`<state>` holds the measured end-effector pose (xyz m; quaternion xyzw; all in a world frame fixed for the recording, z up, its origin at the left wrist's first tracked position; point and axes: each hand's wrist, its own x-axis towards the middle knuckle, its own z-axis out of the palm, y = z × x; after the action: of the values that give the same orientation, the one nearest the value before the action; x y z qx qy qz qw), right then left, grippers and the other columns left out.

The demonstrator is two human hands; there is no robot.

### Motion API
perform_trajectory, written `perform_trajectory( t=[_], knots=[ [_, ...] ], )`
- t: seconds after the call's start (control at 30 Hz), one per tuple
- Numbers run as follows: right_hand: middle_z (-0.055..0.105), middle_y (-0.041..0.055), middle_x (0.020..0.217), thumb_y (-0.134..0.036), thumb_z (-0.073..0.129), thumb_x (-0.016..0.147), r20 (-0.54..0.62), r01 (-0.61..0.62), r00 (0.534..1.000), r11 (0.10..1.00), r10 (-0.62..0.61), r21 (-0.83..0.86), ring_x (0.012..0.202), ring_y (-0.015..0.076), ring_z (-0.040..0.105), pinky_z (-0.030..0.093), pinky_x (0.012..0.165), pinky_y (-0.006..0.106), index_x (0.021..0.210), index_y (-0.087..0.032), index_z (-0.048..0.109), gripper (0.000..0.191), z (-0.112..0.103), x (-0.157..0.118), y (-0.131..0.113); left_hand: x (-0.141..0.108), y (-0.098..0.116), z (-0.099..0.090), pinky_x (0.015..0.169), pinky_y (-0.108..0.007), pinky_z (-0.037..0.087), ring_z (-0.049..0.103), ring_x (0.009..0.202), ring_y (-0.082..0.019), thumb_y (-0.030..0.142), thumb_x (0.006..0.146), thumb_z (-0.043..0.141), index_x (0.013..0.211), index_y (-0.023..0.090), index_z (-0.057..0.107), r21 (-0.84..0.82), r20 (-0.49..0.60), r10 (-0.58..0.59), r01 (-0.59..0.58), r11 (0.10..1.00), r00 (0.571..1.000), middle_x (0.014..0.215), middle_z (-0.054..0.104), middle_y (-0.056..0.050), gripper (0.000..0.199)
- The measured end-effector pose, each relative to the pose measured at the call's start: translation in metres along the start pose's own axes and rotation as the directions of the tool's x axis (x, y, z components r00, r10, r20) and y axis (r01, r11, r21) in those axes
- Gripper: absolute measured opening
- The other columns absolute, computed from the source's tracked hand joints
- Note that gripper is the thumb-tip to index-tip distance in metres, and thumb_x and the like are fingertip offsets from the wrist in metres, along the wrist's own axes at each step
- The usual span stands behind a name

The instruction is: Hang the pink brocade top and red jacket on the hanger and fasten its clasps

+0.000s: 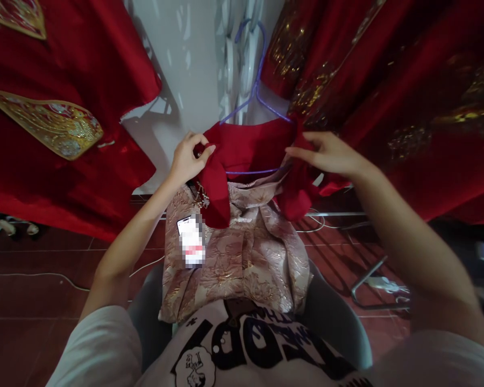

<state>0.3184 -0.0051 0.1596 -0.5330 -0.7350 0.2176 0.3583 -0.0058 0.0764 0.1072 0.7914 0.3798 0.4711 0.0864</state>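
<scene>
A red garment (254, 141) hangs on a purple hanger (260, 75) in front of me. My left hand (191, 156) pinches the garment's edge at its left shoulder, thumb against fingers. On the other side, my right hand (326, 153) has its thumb and fingers closed on the red cloth near the right shoulder. The hanger's lower bar shows across the opening of the garment. Below, a pinkish-gold brocade fabric (246, 252) lies over my lap, with a lit phone (191, 242) resting on its left part. Beaded trim dangles under my left hand.
Red embroidered cloths hang at the left (100, 64) and right (379, 97). A pale wall (177, 64) stands behind. Cables run over the red tiled floor (36, 301). A metal frame (371, 279) stands at the lower right. Shoes lie at the far left.
</scene>
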Motion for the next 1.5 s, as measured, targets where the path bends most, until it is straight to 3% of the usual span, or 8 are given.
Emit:
perform_trajectory(
  t=[0.13, 0.27, 0.4, 0.53, 0.9, 1.1, 1.27, 1.5],
  knots=[
    [0.068, 0.0017, 0.085, -0.060, 0.069, 0.080, 0.074, 0.066, 0.992, 0.935, -0.098, 0.348, 0.088, 0.0205, 0.064, 0.054, 0.081, 0.037, 0.086, -0.023, 0.066, 0.037, 0.036, -0.003, -0.028, -0.004, 0.004, 0.000, 0.078, -0.035, 0.049, 0.055, 0.075, -0.017, 0.037, 0.087, 0.067, 0.079, 0.022, 0.058, 0.006, -0.008, -0.031, 0.031, 0.999, 0.999, 0.083, 0.057, -0.003, 0.020],
    [0.067, 0.0009, 0.087, -0.067, 0.067, 0.079, 0.083, 0.079, 0.990, 0.933, -0.115, 0.351, 0.090, 0.0211, 0.064, 0.056, 0.080, 0.038, 0.092, -0.025, 0.067, 0.044, 0.050, -0.013, -0.038, -0.008, 0.009, -0.008, 0.087, -0.042, 0.049, 0.058, 0.088, -0.023, 0.047, 0.089, 0.065, 0.083, 0.023, 0.061, 0.034, -0.013, -0.014, 0.015, 0.999, 1.000, 0.089, 0.059, -0.006, 0.025],
    [0.062, 0.0026, 0.083, -0.070, 0.058, 0.085, -0.196, 0.096, 0.978, 0.987, -0.069, 0.131, 0.087, 0.0213, 0.062, 0.054, 0.080, 0.038, 0.092, -0.023, 0.062, 0.048, 0.052, -0.015, -0.015, -0.019, 0.015, -0.011, 0.098, -0.049, 0.043, 0.055, 0.110, -0.032, 0.055, 0.091, 0.058, 0.092, 0.024, 0.060, 0.103, -0.117, 0.024, -0.012, 0.995, 0.993, 0.104, 0.060, -0.012, 0.031],
    [0.058, 0.0034, 0.083, -0.073, 0.048, 0.089, -0.396, 0.071, 0.917, 0.996, -0.048, 0.045, 0.086, 0.0209, 0.062, 0.053, 0.076, 0.037, 0.104, -0.024, 0.056, 0.052, 0.061, -0.009, 0.010, -0.028, 0.014, -0.002, 0.087, -0.040, 0.047, 0.062, 0.089, -0.025, 0.061, 0.097, 0.041, 0.102, 0.025, 0.054, 0.049, -0.105, -0.031, 0.036, 0.998, 0.994, 0.088, 0.060, -0.007, 0.039],
    [0.058, 0.0022, 0.086, -0.079, 0.043, 0.087, -0.169, 0.106, 0.983, 0.964, -0.065, 0.243, 0.090, 0.0197, 0.061, 0.057, 0.084, 0.036, 0.099, -0.028, 0.055, 0.054, 0.115, 0.010, -0.016, -0.018, 0.067, 0.053, 0.076, -0.035, 0.051, 0.065, 0.079, -0.019, 0.050, 0.100, 0.047, 0.105, 0.026, 0.058, -0.165, 0.053, -0.062, 0.070, 0.984, 0.997, 0.083, 0.062, -0.004, 0.026],
    [0.060, 0.0019, 0.093, -0.076, 0.048, 0.087, -0.101, 0.083, 0.994, 0.843, -0.034, 0.531, 0.091, 0.0168, 0.064, 0.058, 0.084, 0.032, 0.095, -0.027, 0.054, 0.050, 0.114, 0.008, -0.009, -0.028, 0.053, 0.053, 0.076, -0.032, 0.054, 0.068, 0.086, -0.016, 0.039, 0.104, 0.041, 0.103, 0.026, 0.059, -0.320, 0.086, -0.153, 0.172, 0.932, 0.985, 0.092, 0.067, -0.004, 0.022],
    [0.065, 0.0034, 0.106, -0.062, 0.068, 0.078, -0.157, 0.114, 0.987, 0.843, -0.036, 0.526, 0.101, 0.0185, 0.064, 0.055, 0.097, 0.036, 0.106, -0.028, 0.059, 0.045, 0.123, -0.001, -0.001, -0.040, 0.046, 0.059, 0.076, -0.029, 0.055, 0.066, 0.084, -0.013, 0.020, 0.092, 0.058, 0.104, 0.025, 0.053, -0.317, 0.033, -0.157, 0.159, 0.935, 0.987, 0.096, 0.067, -0.004, 0.014],
    [0.067, 0.0038, 0.105, -0.062, 0.069, 0.080, -0.260, 0.166, 0.965, 0.861, -0.041, 0.481, 0.100, 0.0187, 0.066, 0.056, 0.096, 0.036, 0.106, -0.028, 0.063, 0.043, 0.130, -0.008, -0.001, -0.043, 0.064, 0.040, 0.072, -0.032, 0.053, 0.061, 0.078, -0.016, 0.014, 0.086, 0.060, 0.086, 0.023, 0.052, -0.088, 0.065, 0.051, -0.045, 0.995, 0.997, 0.085, 0.061, -0.002, 0.012]
  ],
)
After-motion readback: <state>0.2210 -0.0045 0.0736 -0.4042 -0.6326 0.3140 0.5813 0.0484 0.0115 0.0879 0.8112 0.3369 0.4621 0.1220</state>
